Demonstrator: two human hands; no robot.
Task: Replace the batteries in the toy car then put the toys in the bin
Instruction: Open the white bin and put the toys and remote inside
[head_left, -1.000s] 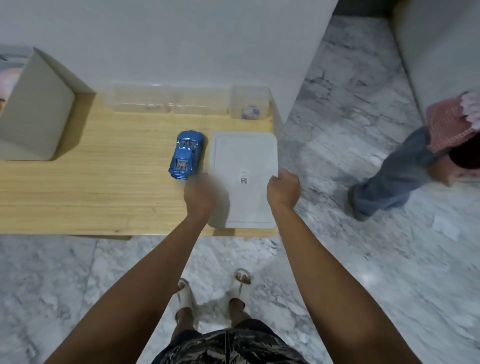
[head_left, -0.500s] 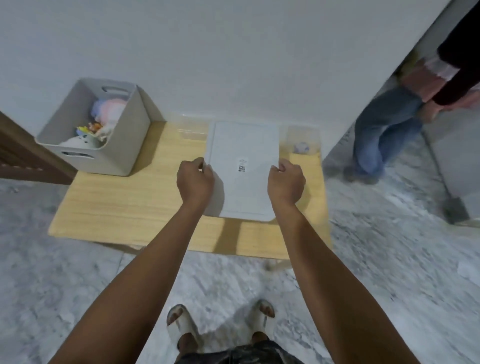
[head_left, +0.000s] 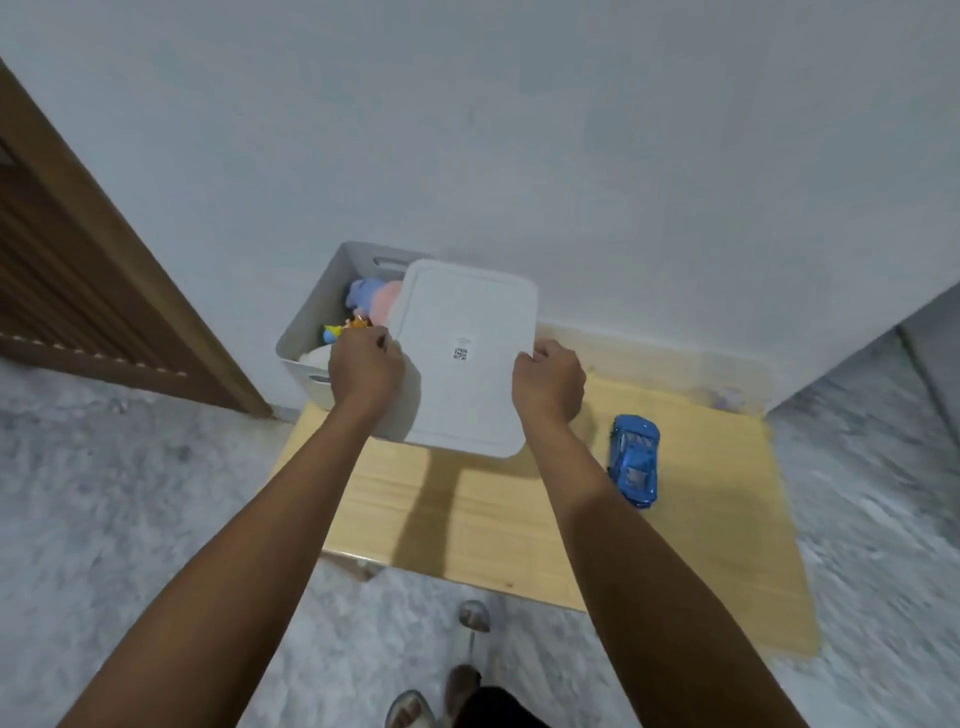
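Observation:
Both my hands hold a flat white lid (head_left: 462, 358) with a small QR label, lifted over the grey bin (head_left: 311, 332). My left hand (head_left: 366, 366) grips the lid's left edge and my right hand (head_left: 548, 382) grips its right edge. The lid covers the bin's right part; soft toys (head_left: 374, 301) in blue, pink and yellow show in the uncovered left part. The blue toy car (head_left: 635, 460) stands on the wooden table (head_left: 701, 519) to the right of my right forearm, apart from both hands.
A white wall rises right behind the table. A wooden door frame (head_left: 104, 249) stands at the left. Clear plastic boxes (head_left: 727, 384) sit blurred along the table's back right. Marble floor surrounds the table, and my sandalled feet (head_left: 447, 691) are below its front edge.
The lid was lifted off the table beside the car and carried left to above the bin. My view swung left with it, so the car now lies to the right.

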